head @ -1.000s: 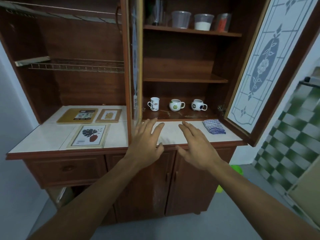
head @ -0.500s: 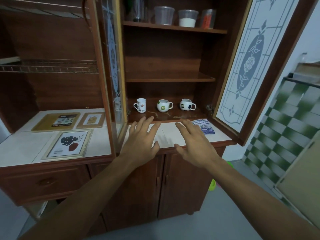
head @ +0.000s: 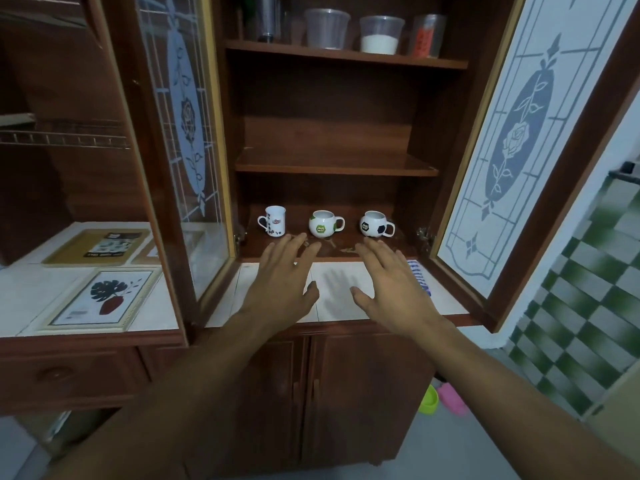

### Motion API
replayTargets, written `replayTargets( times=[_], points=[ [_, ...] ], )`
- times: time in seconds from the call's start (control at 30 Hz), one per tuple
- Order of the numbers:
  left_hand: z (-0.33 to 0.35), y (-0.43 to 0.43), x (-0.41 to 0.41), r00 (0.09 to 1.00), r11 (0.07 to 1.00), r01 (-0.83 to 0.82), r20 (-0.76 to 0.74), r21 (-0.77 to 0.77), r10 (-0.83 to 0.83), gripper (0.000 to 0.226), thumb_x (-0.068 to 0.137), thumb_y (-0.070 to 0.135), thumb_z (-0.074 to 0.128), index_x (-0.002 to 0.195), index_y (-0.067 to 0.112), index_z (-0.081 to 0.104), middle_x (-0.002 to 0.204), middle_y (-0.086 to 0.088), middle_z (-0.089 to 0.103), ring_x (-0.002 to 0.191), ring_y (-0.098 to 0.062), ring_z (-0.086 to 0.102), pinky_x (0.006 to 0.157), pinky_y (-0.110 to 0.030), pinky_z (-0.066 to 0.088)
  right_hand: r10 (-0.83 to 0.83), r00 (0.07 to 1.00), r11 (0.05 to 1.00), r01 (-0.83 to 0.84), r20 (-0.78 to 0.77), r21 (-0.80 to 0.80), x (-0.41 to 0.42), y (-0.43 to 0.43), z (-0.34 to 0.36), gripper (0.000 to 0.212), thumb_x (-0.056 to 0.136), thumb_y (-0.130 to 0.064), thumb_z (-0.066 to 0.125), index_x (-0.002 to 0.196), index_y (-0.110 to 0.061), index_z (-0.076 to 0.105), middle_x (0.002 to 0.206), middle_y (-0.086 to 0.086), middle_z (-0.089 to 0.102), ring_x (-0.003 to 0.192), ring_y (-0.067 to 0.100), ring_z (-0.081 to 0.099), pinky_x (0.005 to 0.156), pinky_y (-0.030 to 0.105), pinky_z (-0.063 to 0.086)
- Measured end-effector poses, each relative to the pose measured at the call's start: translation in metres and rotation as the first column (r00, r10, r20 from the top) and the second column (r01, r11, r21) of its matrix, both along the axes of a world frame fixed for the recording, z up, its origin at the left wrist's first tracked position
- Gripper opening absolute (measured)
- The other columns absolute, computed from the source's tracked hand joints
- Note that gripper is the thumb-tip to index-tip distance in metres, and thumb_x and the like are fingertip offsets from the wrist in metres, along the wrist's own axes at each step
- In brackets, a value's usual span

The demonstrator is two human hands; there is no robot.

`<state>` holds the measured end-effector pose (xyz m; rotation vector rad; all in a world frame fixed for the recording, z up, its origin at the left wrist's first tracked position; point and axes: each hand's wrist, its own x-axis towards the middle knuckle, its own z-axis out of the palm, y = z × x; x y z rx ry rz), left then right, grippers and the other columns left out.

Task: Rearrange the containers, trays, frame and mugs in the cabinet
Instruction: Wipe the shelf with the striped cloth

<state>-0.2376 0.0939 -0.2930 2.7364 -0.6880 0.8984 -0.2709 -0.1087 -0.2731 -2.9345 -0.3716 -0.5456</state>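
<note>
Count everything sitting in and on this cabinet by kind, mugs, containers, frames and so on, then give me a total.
Mugs, bottom shelf: 3
Containers, top shelf: 4
Picture frames, counter, one partly behind the glass door: 2
Tray, counter: 1
Striped cloth, counter: 1
Total: 11

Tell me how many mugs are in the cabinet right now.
3, all on the bottom shelf: tall white mug left, green-patched round mug middle, black-patched football mug right. None looks hidden.
</note>
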Motion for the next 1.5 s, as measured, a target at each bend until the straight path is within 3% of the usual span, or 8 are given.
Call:
replayTargets(
  times=[0.13, 0.47, 0.63, 0.97, 1.13, 1.5],
  points=[
    [-0.002, -0.018, 0.012, 0.999, 1.0, 0.003, 0.038, -0.01, -0.003, 0.066, 0.072, 0.022, 0.076, 0.132, 0.008, 0.052, 0.137, -0.019, 0.05, 0.129, -0.039, 0.045, 0.107, -0.054, 0.032, 0.035, 0.999, 0.999, -0.035, 0.003, -0.005, 0.02, -0.016, -0.003, 0.073, 0.096, -0.044, 0.052, 0.155, -0.02, 0.016, 0.163, 0.001, 0.015, 0.151, 0.02, 0.009, 0.12, 0.038, 0.004],
    [-0.009, -0.044, 0.066, 0.999, 0.999, 0.025, -0.019, -0.035, -0.026, 0.062, 0.076, 0.026, 0.067, 0.134, 0.009, 0.051, 0.139, -0.018, 0.049, 0.129, -0.041, 0.045, 0.104, -0.059, 0.033, 0.047, 0.998, 0.999, -0.047, 0.028, 0.003, 0.073, -0.041, -0.009, 0.071, 0.096, -0.041, 0.054, 0.154, -0.02, 0.02, 0.162, 0.001, 0.017, 0.15, 0.02, 0.011, 0.121, 0.04, 0.003],
    [-0.008, -0.05, 0.091, 0.999, 0.999, 0.028, -0.028, -0.017, -0.028, 0.065, 0.075, 0.023, 0.074, 0.135, 0.01, 0.051, 0.141, -0.018, 0.048, 0.132, -0.04, 0.043, 0.106, -0.058, 0.031, 0.031, 0.998, 0.999, -0.033, 0.056, 0.026, 0.096, -0.044, -0.01, 0.07, 0.095, -0.041, 0.056, 0.153, -0.022, 0.023, 0.162, -0.001, 0.018, 0.15, 0.02, 0.012, 0.118, 0.036, -0.001],
    [-0.011, -0.064, 0.148, 1.0, 0.999, -0.012, 0.002, -0.03, 0.012, 0.064, 0.071, 0.02, 0.076, 0.13, 0.007, 0.056, 0.135, -0.02, 0.053, 0.125, -0.041, 0.049, 0.102, -0.057, 0.036, 0.093, 0.995, 0.995, -0.094, 0.036, 0.032, 0.164, -0.066, -0.012, 0.071, 0.093, -0.042, 0.057, 0.153, -0.019, 0.026, 0.16, 0.002, 0.022, 0.148, 0.022, 0.016, 0.12, 0.043, 0.012],
    [-0.01, -0.071, 0.179, 0.997, 0.996, -0.071, 0.024, -0.06, 0.073, 0.058, 0.075, 0.02, 0.067, 0.129, 0.007, 0.054, 0.134, -0.017, 0.052, 0.127, -0.037, 0.046, 0.104, -0.055, 0.035, 0.161, 0.985, 0.985, -0.164, 0.064, 0.047, 0.205, -0.078, -0.014, 0.069, 0.087, -0.036, 0.064, 0.146, -0.01, 0.039, 0.15, 0.011, 0.041, 0.141, 0.031, 0.035, 0.115, 0.053, 0.03],
    [-0.033, -0.088, 0.236, 0.998, 0.997, -0.058, -0.021, -0.057, 0.057, 0.058, 0.075, 0.025, 0.057, 0.13, 0.006, 0.054, 0.135, -0.02, 0.052, 0.125, -0.039, 0.047, 0.102, -0.057, 0.037, 0.148, 0.987, 0.983, -0.153, 0.059, 0.098, 0.26, -0.096, -0.049, 0.066, 0.084, -0.034, 0.065, 0.141, -0.006, 0.046, 0.147, 0.014, 0.045, 0.137, 0.032, 0.04, 0.11, 0.055, 0.035]
  ],
)
